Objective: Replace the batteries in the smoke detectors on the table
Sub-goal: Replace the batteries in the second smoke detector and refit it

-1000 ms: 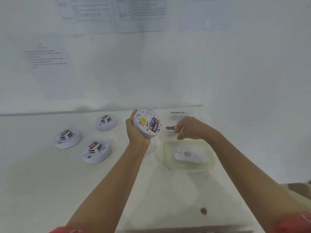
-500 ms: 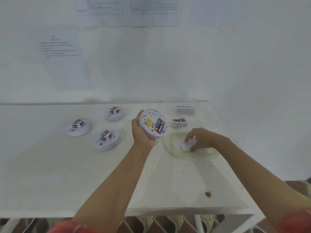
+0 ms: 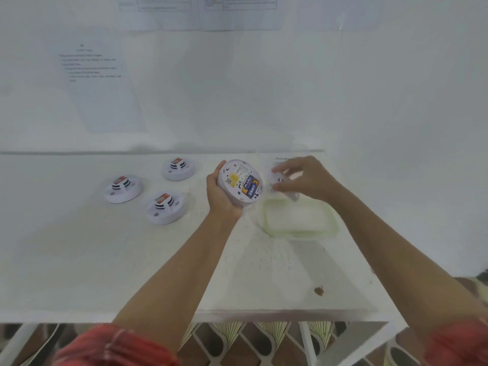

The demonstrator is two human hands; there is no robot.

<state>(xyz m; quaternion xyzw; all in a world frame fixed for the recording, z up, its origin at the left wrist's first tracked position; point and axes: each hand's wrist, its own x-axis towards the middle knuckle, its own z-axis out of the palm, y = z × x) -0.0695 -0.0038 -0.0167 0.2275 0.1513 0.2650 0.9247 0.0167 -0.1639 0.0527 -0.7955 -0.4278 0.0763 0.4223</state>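
My left hand grips a round white smoke detector above the table, its back turned up toward me. A blue and yellow battery sits in its open back. Just to the right, my right hand pinches the white back cover plate, held beside the detector and over the far edge of the clear container. Three more white smoke detectors rest face up on the table at the left: one, a second and a third.
The clear green-rimmed container holds nothing that I can see. The white table meets a white wall at the back, with printed sheets taped on it. A small brown speck lies near the front right edge.
My right hand went down into the clear container, took the white cover plate out and lifted it up beside the detector. The left hand kept holding the detector.
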